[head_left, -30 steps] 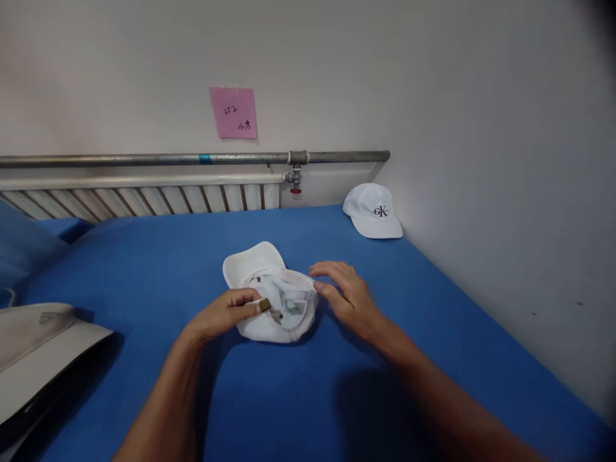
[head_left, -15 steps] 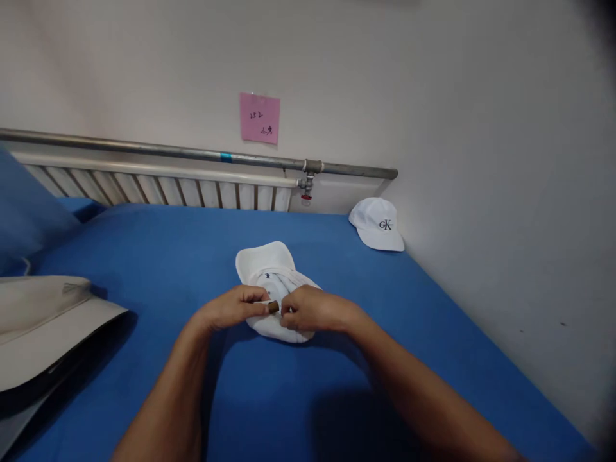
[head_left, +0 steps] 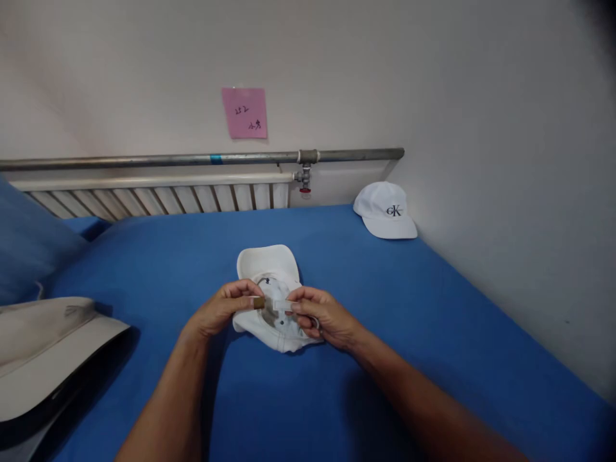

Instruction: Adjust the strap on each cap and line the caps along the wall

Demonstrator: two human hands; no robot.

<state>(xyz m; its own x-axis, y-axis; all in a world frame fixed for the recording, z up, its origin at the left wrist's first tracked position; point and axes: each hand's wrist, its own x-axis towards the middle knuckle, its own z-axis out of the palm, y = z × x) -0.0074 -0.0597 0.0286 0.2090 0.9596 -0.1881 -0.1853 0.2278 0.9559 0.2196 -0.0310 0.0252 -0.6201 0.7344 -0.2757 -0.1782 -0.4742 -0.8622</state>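
Note:
A white cap (head_left: 267, 263) lies upside down on the blue sheet (head_left: 337, 385), brim pointing away from me. My left hand (head_left: 222, 310) pinches the back strap at its small brass buckle (head_left: 258, 302). My right hand (head_left: 321, 315) pinches the free end of the same white strap (head_left: 282, 305) just right of the buckle. Both hands are closed, held over the cap's rear opening, thumbs on top.
A second white cap (head_left: 385, 210) with a dark logo sits at the far right corner by the wall. A beige bag or hat (head_left: 43, 353) lies at the left edge. A radiator (head_left: 158, 197), a metal pipe (head_left: 202, 158) and a pink note (head_left: 244, 113) are on the back wall.
My right hand came in from beside the cap and took hold of the strap end. The two hands have since drawn slightly apart, showing a short length of strap between them.

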